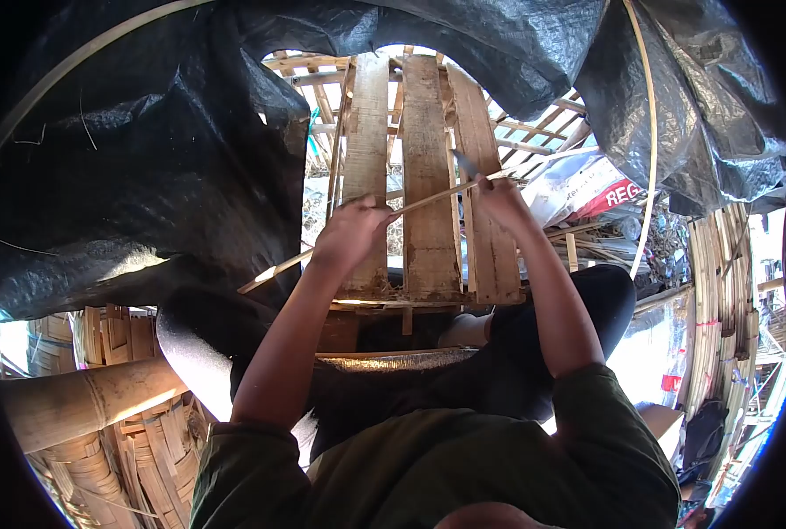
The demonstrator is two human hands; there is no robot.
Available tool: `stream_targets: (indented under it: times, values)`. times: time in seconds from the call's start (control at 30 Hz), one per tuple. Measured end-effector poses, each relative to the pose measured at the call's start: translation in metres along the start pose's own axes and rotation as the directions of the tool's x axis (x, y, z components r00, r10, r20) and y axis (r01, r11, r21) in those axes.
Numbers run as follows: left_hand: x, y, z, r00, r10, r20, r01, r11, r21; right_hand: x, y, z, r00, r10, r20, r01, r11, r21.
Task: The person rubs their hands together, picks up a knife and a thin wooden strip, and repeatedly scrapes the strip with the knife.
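Observation:
A long thin bamboo strip (428,202) runs slantwise across the view, its lower end out to the left and its other end rising to the right. My left hand (353,234) is closed around it near the middle. Farther along, my right hand (502,202) is closed on a knife (466,165), whose short blade points up and left beside the strip. The knife's handle is hidden in my fingers. Beneath both hands lie three wooden planks (430,167) of a slatted bench, with gaps between them.
Black plastic sheeting (190,132) hangs at the left and over the top. A thick bamboo pole (93,401) lies at the lower left above woven bamboo. Bundled bamboo strips (715,309) stand at the right, and a printed red-and-white sack (578,189) lies beyond the planks.

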State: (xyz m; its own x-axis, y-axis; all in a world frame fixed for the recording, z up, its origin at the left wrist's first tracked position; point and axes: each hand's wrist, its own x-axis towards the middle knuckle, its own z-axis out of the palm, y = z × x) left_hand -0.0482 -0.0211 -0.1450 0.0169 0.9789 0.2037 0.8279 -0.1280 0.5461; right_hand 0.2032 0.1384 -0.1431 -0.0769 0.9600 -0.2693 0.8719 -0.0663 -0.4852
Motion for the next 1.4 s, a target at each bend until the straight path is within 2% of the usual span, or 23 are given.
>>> stream_targets:
  times: [0.1, 0.13, 0.23, 0.27, 0.3, 0.37, 0.47, 0.57, 0.63, 0.73, 0.8, 0.83, 0.9, 0.97, 1.03, 1.07, 1.13, 1.17, 1.23, 1.27, 1.3, 1.4]
  values:
    - [0.0, 0.0, 0.001, 0.999, 0.034, -0.016, -0.034, 0.999, 0.024, 0.016, 0.017, -0.024, 0.997, 0.054, -0.057, -0.052, 0.998, 0.041]
    - [0.0, -0.001, 0.002, 0.999, 0.032, -0.014, -0.032, 0.999, 0.02, 0.007, 0.005, -0.039, 0.993, 0.119, 0.012, -0.119, 0.993, 0.015]
    - [-0.001, -0.003, 0.004, 0.999, 0.034, 0.001, -0.034, 0.999, 0.029, 0.014, 0.015, -0.024, 0.997, 0.066, -0.05, -0.065, 0.998, 0.015]
    - [-0.002, 0.0, 0.002, 1.0, 0.013, -0.012, -0.012, 1.0, 0.026, 0.006, 0.002, -0.023, 0.998, 0.056, 0.001, -0.056, 0.998, 0.039]
    - [-0.002, 0.003, 0.0, 1.0, -0.008, -0.026, 0.009, 1.0, 0.024, -0.005, -0.009, -0.019, 0.99, 0.132, 0.057, -0.135, 0.989, 0.059]
    - [0.001, -0.002, 0.0, 1.0, 0.002, -0.013, -0.002, 1.0, 0.013, -0.017, -0.015, 0.007, 0.987, -0.158, -0.03, 0.155, 0.984, -0.089]
    - [0.001, 0.0, 0.001, 1.0, 0.02, -0.004, -0.02, 1.0, 0.021, -0.045, -0.029, 0.015, 0.98, -0.192, -0.05, 0.19, 0.981, -0.041]
    - [0.001, -0.001, 0.002, 0.999, 0.033, -0.009, -0.032, 0.999, 0.035, -0.019, -0.008, 0.017, 0.968, -0.243, -0.058, 0.243, 0.97, -0.013]
    - [0.0, -0.001, 0.001, 0.999, 0.044, -0.011, -0.044, 0.998, 0.036, -0.005, 0.0, -0.004, 0.993, -0.087, -0.08, 0.085, 0.996, -0.038]
    - [0.002, 0.003, -0.002, 0.999, 0.025, -0.022, -0.025, 1.0, 0.014, 0.022, 0.024, -0.018, 0.982, -0.101, -0.161, 0.097, 0.995, -0.03]
    - [0.001, 0.004, -0.002, 1.0, 0.013, -0.015, -0.013, 0.999, 0.041, 0.013, 0.013, -0.031, 0.994, 0.095, -0.049, -0.091, 0.994, 0.067]
    - [0.002, 0.003, -0.002, 1.0, 0.012, -0.014, -0.011, 0.999, 0.042, 0.012, 0.011, -0.03, 0.994, 0.094, -0.047, -0.091, 0.994, 0.067]
    - [0.002, 0.003, -0.002, 1.0, -0.001, -0.02, 0.001, 1.0, -0.007, 0.007, 0.008, -0.02, 0.998, 0.063, 0.018, -0.064, 0.996, 0.063]
    - [0.003, -0.004, 0.003, 0.999, 0.033, -0.019, -0.033, 0.999, 0.003, -0.006, -0.004, 0.006, 0.994, -0.078, 0.077, 0.081, 0.996, -0.037]
    - [0.004, -0.007, 0.005, 0.997, 0.07, -0.025, -0.07, 0.997, 0.016, -0.029, -0.024, 0.029, 0.98, -0.141, 0.142, 0.141, 0.99, 0.014]
    - [0.003, -0.006, 0.005, 0.997, 0.074, -0.036, -0.073, 0.997, 0.026, -0.037, -0.026, 0.034, 0.98, -0.142, 0.141, 0.142, 0.99, 0.013]
    - [0.002, -0.004, 0.004, 0.996, 0.077, -0.049, -0.075, 0.996, 0.041, -0.048, -0.03, 0.036, 0.944, -0.331, 0.016, 0.331, 0.942, -0.054]
    - [0.003, -0.004, 0.003, 0.997, 0.069, -0.042, -0.068, 0.997, 0.028, -0.046, -0.032, 0.03, 0.943, -0.331, 0.014, 0.332, 0.942, -0.051]
    - [0.002, 0.001, 0.0, 0.997, 0.063, -0.033, -0.062, 0.998, 0.016, -0.033, -0.031, 0.007, 0.98, -0.165, 0.108, 0.179, 0.974, -0.136]
    - [0.002, 0.004, -0.002, 1.0, 0.008, 0.003, -0.008, 1.0, 0.017, 0.006, 0.014, 0.022, 0.941, -0.335, 0.047, 0.338, 0.925, -0.175]
    - [0.002, 0.006, -0.003, 0.998, -0.047, 0.037, 0.046, 0.999, 0.02, -0.005, -0.004, -0.005, 0.998, -0.065, 0.007, 0.066, 0.997, -0.045]
    - [0.002, 0.003, 0.0, 0.999, -0.033, 0.021, 0.033, 0.999, 0.006, 0.017, 0.012, -0.011, 0.995, -0.086, 0.047, 0.087, 0.996, -0.024]
